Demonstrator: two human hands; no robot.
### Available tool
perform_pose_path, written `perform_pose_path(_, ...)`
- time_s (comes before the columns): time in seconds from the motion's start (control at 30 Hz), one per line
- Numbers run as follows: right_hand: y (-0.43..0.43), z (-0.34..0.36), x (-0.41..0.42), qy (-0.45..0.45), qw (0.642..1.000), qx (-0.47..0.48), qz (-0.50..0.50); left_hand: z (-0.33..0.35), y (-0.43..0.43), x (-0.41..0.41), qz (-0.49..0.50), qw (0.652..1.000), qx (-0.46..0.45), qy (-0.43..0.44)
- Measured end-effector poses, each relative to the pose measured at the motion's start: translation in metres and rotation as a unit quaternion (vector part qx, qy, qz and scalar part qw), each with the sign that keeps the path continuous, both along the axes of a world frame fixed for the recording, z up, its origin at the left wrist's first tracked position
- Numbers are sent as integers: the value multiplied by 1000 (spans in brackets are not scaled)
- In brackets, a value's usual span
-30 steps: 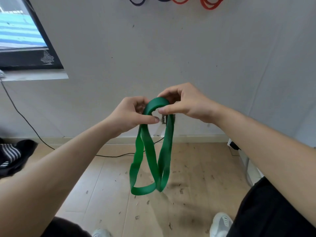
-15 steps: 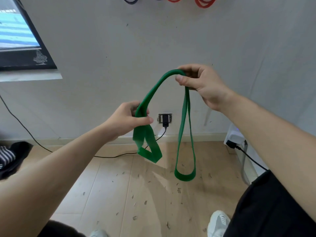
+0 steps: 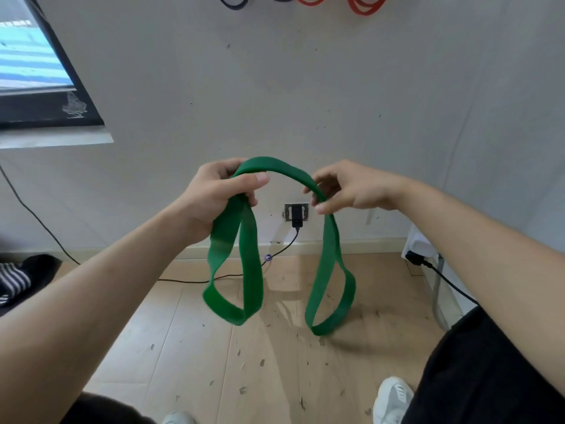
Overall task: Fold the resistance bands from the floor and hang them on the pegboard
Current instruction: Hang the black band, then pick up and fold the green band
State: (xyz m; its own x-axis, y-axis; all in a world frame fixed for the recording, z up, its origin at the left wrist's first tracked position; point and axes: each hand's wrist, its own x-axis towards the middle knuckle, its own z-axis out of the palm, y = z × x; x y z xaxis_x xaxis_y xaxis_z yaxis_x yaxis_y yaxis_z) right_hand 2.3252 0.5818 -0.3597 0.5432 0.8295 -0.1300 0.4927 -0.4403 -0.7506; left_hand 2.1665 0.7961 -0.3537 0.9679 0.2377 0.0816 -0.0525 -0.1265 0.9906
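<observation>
Against the grey wall, the green band arches in mid-air between a left hand gripping it and a right hand pinching it loosely, so that side could slip and undo the fold.

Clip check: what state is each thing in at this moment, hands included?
green band: off the floor, arched between both hands, one loop hanging at each side, not hung.
left hand: grips the band's left side.
right hand: pinches the band's right side.
red bands: hanging at the top of the wall.
dark bands: hanging beside the red ones.
wall socket: black plug in it.
</observation>
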Motion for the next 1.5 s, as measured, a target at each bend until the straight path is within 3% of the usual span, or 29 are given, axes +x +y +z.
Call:
perform_pose_path(0.13,15,-4,-20,-2,997,-40,61,3,-9,1,-21,998,-54,-24)
perform_pose_path(0.23,22,0,-31,67,995,28,74,4,-11,1,-13,998,-50,-28)
perform_pose_path(0.4,30,7,-40,143,968,200,43,1,-13,-2,-2,1000,5,-29)
perform_pose_path(0.7,28,22,-44,109,951,289,-3,-14,0,-2,-72,990,112,35)
perform_pose_path(1.03,12,30,-21,189,924,328,-60,-14,-9,1,-105,992,75,14)
perform_pose_path(1.17,3,33,-6,220,906,350,-88,-16,-3,0,-102,985,130,42)
perform_pose_path(1.33,-8,23,11,216,942,250,-56,-11,4,-3,-78,994,73,28)
perform_pose_path(1.5,-13,12,12,157,980,120,-23,-5,3,-5,-54,997,61,5)
